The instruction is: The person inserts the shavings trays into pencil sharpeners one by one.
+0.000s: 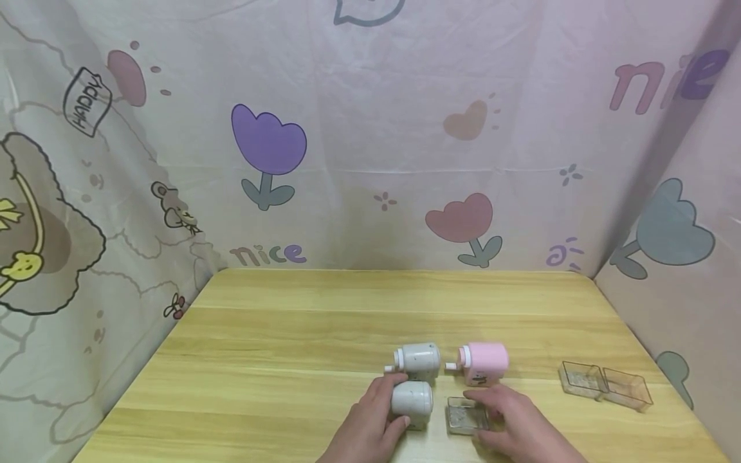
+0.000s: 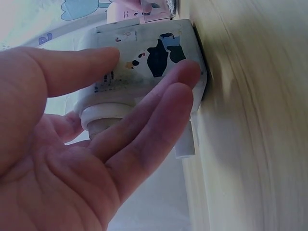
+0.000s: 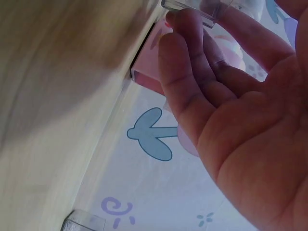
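My left hand [image 1: 373, 418] grips a pale grey hand-crank pencil sharpener [image 1: 412, 397] at the front, thumb on its near side and fingers on its far side. In the left wrist view this sharpener [image 2: 144, 67] shows dark printed figures on its face, with its crank handle [image 2: 185, 142] below. To its right, my right hand [image 1: 515, 421] pinches a small clear plastic drawer [image 1: 465, 418] between thumb and fingers. Only part of that drawer [image 3: 192, 7] shows at the top of the right wrist view.
Behind the hands stand a second pale grey sharpener [image 1: 421, 357] and a pink sharpener [image 1: 487, 361], cranks to the left. Two more clear drawers [image 1: 581, 379] lie side by side near the right edge of the wooden table [image 1: 260, 360]. Printed cloth [image 1: 370, 128] surrounds the table's back and sides.
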Available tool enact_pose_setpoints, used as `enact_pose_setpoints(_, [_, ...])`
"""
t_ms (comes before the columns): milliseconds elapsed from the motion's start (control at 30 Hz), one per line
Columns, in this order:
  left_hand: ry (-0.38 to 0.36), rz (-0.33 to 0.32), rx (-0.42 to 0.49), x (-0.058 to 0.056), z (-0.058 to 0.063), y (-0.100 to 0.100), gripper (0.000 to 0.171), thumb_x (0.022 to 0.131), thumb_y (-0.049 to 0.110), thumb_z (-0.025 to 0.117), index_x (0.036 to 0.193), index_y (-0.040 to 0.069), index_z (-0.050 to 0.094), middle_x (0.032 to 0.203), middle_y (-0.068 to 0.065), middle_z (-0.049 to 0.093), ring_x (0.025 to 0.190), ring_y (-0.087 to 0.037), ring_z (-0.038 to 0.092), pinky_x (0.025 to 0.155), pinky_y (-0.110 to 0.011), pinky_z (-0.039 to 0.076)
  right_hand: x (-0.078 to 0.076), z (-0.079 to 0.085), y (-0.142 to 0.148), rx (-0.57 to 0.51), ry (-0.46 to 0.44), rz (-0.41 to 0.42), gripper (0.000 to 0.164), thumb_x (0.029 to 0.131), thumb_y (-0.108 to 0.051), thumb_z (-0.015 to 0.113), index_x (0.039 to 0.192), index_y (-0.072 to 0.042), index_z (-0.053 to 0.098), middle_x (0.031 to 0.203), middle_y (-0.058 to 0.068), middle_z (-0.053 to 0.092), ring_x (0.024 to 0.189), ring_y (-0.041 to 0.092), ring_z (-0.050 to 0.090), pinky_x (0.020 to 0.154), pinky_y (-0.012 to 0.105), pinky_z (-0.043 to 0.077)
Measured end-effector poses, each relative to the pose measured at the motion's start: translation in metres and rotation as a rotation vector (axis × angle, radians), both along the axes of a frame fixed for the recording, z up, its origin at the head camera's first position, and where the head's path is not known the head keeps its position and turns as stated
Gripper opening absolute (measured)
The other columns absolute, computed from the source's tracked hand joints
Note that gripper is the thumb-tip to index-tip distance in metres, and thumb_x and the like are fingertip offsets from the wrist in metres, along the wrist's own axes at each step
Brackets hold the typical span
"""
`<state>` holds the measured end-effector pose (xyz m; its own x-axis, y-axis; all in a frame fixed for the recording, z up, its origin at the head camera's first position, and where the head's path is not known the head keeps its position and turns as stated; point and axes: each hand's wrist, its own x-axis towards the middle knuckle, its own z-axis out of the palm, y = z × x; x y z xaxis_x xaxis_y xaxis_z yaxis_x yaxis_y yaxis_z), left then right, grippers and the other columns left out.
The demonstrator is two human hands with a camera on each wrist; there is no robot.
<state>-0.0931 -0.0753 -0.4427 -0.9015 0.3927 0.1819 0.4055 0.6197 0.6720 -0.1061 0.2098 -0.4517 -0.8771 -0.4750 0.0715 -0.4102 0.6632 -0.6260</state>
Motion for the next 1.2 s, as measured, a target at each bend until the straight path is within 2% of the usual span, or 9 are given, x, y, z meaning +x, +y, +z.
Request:
enact_pose_setpoints(133, [-0.007,-0.003,-0.003,0.0,0.001,0.0,0.052,0.09,0.027,0.062,0.137,0.021,0.039,0.128,0.0,0.05,0.099,-0.015,0.054,0.079,-0.042,0.048,0.0,-0.001,-0.003,-0.007,0.042,0.011,0.059,0.075,-0.032,0.077,0.126,-0.008,0.059,0.113,0.001,0.058,0.096,0.017,0.058,0.079,0.035,0.051])
enact_pose_setpoints(300, [-0.003,-0.016,-0.006,-0.001,0.001,-0.001,0.052,0.091,0.028,0.062,0.137,0.021,0.039,0.127,-0.001,0.05,0.099,-0.014,0.054,0.078,-0.041,0.048,0.0,-0.003,-0.006,0.025,0.093,0.016,0.058,0.075,-0.034,0.077,0.125,-0.009,0.06,0.113,-0.002,0.059,0.097,0.014,0.057,0.081,0.037,0.051])
enact_pose_setpoints(567, [-0.003,-0.019,-0.005,-0.001,0.0,-0.001,0.052,0.09,0.028,0.062,0.136,0.022,0.039,0.127,0.0,0.049,0.097,-0.013,0.053,0.079,-0.039,0.048,-0.001,-0.003,-0.009,0.011,0.076,0.043,0.057,0.077,-0.036,0.075,0.125,-0.008,0.06,0.113,0.0,0.061,0.098,0.017,0.058,0.081,0.038,0.051])
enact_pose_setpoints(867, [-0.008,-0.018,-0.007,-0.001,0.0,-0.002,0.053,0.091,0.029,0.062,0.137,0.023,0.038,0.128,0.001,0.049,0.101,-0.013,0.053,0.078,-0.043,0.047,-0.003,-0.005,-0.016,0.013,0.116,0.08,0.053,0.078,-0.033,0.075,0.122,-0.008,0.062,0.106,-0.002,0.063,0.095,0.01,0.057,0.08,0.036,0.05])
enact_pose_setpoints(1067, [-0.007,-0.015,-0.012,0.001,0.0,-0.001,0.053,0.091,0.029,0.061,0.138,0.023,0.038,0.128,0.003,0.048,0.102,-0.013,0.053,0.079,-0.043,0.047,-0.003,-0.004,-0.019,0.018,0.043,0.094,0.054,0.078,-0.037,0.074,0.123,-0.009,0.062,0.107,-0.002,0.063,0.096,0.012,0.057,0.08,0.036,0.05])
enact_pose_setpoints(1200, [0.008,-0.012,-0.015,0.001,0.0,-0.001,0.052,0.092,0.029,0.061,0.138,0.023,0.038,0.128,0.003,0.048,0.102,-0.014,0.053,0.079,-0.043,0.047,-0.003,-0.004,-0.021,0.021,0.062,0.098,0.054,0.078,-0.036,0.075,0.123,-0.01,0.062,0.106,-0.004,0.062,0.095,0.011,0.056,0.08,0.035,0.05])
